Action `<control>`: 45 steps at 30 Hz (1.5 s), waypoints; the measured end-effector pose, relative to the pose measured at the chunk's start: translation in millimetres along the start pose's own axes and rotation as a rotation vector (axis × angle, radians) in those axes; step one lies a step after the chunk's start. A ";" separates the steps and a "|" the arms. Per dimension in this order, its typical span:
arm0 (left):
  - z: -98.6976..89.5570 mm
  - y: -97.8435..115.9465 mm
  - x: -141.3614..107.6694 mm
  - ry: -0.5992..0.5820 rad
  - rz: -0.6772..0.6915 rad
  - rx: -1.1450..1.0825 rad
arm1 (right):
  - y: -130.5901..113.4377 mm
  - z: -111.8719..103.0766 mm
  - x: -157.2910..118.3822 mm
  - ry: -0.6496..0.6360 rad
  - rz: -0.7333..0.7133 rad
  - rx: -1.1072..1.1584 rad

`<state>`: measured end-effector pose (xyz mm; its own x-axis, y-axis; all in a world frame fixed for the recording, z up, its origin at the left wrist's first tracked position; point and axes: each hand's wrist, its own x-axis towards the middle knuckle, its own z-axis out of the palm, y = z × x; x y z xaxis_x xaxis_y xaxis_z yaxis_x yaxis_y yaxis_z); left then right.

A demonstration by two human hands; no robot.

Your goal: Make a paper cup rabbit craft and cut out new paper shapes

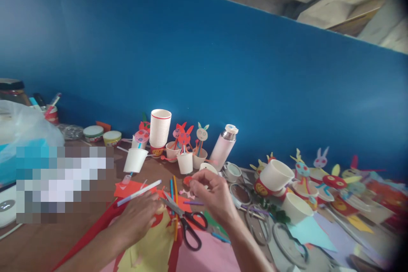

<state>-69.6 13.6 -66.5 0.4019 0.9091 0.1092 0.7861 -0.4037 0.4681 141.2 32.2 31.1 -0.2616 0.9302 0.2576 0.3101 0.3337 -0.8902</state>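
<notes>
Low in the centre, my left hand (140, 216) rests palm down over yellow paper (149, 246), beside a white marker (139, 193); its fingers lie spread with nothing gripped. My right hand (212, 193) pinches a small red paper piece (188, 180) between thumb and fingertips. Between the hands lie black-handled scissors (185, 216), their blades pointing up and left. Pink paper (204, 255) spreads below them, and orange paper (129, 188) lies beyond my left hand.
A stack of paper cups (160, 127) and a pink thermos (223, 148) stand behind. Cups with paper animal heads (184, 137) stand near them, with several more at right. Tape rolls (290, 242) lie at right; a plastic bag (28, 127) is at left.
</notes>
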 end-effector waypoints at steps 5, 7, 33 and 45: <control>11.0 -14.4 0.8 0.001 0.032 0.196 | -32.0 -16.7 10.7 0.038 -0.089 0.093; 12.2 -16.3 4.2 -0.020 0.051 0.219 | -40.3 -21.7 18.3 0.042 -0.132 0.121; -8.4 7.1 13.9 0.036 -0.238 -0.166 | 29.5 1.7 -15.2 -0.132 0.154 0.114; -21.5 32.3 25.9 0.167 -0.438 -1.055 | 60.6 40.6 -16.5 -0.025 0.224 0.391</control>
<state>-43.9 26.3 -29.7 0.0627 0.9841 -0.1659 0.0273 0.1645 0.9860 127.1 30.9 -42.3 -0.2507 0.9673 0.0377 -0.0054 0.0376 -0.9993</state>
